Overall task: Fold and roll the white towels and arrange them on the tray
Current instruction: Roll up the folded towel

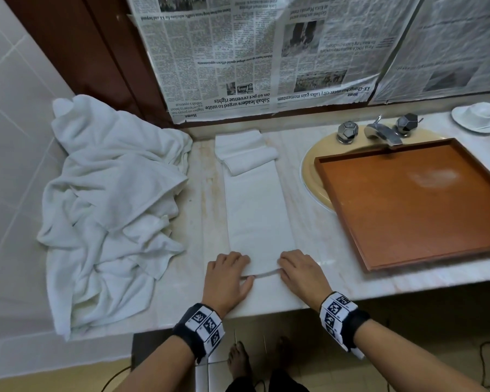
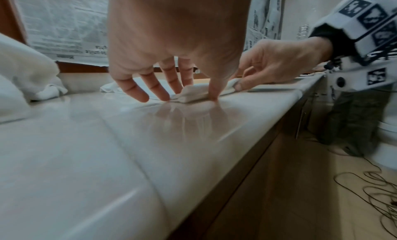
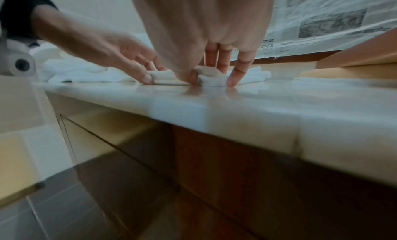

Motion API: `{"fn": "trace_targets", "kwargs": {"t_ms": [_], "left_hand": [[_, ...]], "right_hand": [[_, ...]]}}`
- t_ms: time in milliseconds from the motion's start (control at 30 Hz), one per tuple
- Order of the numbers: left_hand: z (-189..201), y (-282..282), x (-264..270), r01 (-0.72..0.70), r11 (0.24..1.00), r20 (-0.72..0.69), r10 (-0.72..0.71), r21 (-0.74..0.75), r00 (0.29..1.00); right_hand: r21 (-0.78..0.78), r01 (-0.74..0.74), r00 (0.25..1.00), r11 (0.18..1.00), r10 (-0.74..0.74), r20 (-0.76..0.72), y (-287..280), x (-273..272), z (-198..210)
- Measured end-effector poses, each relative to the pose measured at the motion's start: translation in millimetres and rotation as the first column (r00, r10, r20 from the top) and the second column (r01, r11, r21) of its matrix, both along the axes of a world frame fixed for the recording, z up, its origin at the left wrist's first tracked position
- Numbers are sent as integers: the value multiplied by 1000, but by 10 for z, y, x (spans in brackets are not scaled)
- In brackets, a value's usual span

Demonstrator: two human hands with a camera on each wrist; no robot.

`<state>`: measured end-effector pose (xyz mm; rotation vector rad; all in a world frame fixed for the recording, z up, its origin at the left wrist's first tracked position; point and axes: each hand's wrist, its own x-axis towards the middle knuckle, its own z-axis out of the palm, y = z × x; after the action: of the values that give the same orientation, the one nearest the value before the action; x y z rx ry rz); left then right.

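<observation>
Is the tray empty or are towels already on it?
Empty: the wooden tray shows only bare brown base; no towels on it.

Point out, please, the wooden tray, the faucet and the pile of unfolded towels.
wooden tray (image 1: 402, 210): head view, bare floor of the tray.
faucet (image 1: 381, 133): head view, the metal spout.
pile of unfolded towels (image 1: 111, 193): head view, middle of the heap.

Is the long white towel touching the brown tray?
Apart. The head view shows a strip of bare marble counter between the long folded towel and the tray along their whole length.
</observation>
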<state>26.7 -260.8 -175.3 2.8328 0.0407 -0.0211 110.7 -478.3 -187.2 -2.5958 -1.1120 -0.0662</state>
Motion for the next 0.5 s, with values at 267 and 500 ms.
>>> {"fn": "trace_targets", "kwargs": {"t_ms": [267,500], "left_hand": [[37,6,136,-6,989,14,8,-150,1000],[71,167,120,-192,828,-89,171,-526,981]], "right_hand": [[28,165,879,986,-134,-458,37,286,214],[26,126,887,992,-101,-451,-102,217,182]]}}
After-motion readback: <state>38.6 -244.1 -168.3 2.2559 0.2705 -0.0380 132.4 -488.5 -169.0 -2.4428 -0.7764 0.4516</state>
